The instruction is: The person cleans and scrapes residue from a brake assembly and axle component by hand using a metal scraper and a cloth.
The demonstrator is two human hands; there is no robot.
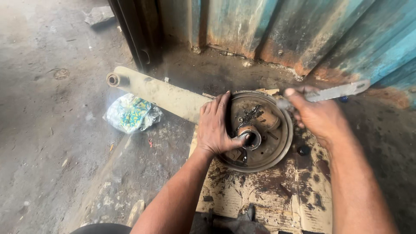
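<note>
Both hands [215, 125] at drum's rim [284, 149]

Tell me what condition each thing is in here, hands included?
Left hand: gripping the drum's rim, thumb on the hub.
Right hand: closed around a metal blade.
Metal blade: held raised, blurred, pointing right.
Brake drum: lying flat, open face up, rusty and greasy.
Axle tube: lying on the ground, dusty.
Cardboard: flattened, oil-stained.
Plastic bag: crumpled.
Metal wall: rusted along its bottom edge.
</note>
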